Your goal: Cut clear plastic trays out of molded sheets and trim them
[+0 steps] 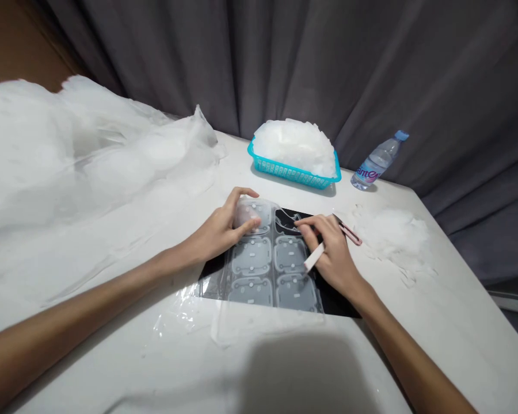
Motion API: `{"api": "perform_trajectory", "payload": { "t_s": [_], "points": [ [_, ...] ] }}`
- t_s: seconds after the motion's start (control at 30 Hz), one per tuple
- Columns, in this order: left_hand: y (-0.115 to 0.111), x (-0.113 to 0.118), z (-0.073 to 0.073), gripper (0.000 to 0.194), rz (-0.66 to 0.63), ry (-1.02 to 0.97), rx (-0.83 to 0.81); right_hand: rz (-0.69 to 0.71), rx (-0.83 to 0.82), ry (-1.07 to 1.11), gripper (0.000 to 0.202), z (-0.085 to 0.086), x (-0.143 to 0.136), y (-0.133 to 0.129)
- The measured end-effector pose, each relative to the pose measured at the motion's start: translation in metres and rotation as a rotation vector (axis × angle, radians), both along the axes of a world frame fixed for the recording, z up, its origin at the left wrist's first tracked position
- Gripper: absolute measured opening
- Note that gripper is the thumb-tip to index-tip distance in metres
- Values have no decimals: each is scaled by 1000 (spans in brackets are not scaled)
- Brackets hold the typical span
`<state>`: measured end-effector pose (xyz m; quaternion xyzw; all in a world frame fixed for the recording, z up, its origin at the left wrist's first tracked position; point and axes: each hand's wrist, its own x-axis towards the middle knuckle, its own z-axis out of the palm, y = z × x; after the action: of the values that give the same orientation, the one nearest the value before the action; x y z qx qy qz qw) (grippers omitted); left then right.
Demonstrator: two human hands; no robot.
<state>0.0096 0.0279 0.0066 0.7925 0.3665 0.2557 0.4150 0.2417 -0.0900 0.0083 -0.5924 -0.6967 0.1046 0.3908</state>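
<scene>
A sheet of translucent moulded plastic, with rounded rectangular panels in two columns, lies over a black mat. At its top left, my left hand curls its thumb and fingers around a loose translucent plastic piece. My right hand is closed, with a white flat stick-like handle jutting out below the thumb. Its thumb and index fingertips meet at a thin clear plastic strip along the top right panel, where the black mat shows through. The far end of the handle is hidden in the palm.
A pink cutter lies right of the mat, beside a heap of plastic scraps. Behind stand a blue basket heaped with translucent pieces and a water bottle. Large clear plastic bags cover the table's left. A grey curtain hangs behind.
</scene>
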Motion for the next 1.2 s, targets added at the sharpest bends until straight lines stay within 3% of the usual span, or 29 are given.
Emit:
{"api": "perform_trajectory", "payload": {
  "t_s": [0.17,0.27,0.33,0.4,0.5,0.63,0.73,0.83,0.93,1.03,1.2],
  "points": [
    [5,-5,6,50,118,280,266,-43,6,152,59,16,23,-9],
    [7,-12,22,51,241,589,480,82,-185,313,80,20,30,-16],
    [3,-14,31,51,294,699,567,149,-327,375,73,21,30,-22],
    [-6,-11,33,50,240,653,618,169,-428,348,50,21,29,-26],
    [-31,1,19,58,-61,462,572,188,-502,282,24,19,26,-31],
    [-52,14,-13,93,-229,419,489,256,-477,268,12,17,28,-33],
    [-45,15,-22,100,-341,382,440,333,-409,230,11,16,29,-31],
    [-37,16,-17,94,-395,311,464,359,-334,187,12,14,26,-30],
    [-41,19,-11,66,-414,231,515,351,-289,154,11,12,21,-29],
    [-50,22,-12,46,-426,221,458,338,-290,141,9,10,18,-29],
    [-56,23,-18,50,-380,228,388,316,-302,127,9,8,18,-29]
  ]
}}
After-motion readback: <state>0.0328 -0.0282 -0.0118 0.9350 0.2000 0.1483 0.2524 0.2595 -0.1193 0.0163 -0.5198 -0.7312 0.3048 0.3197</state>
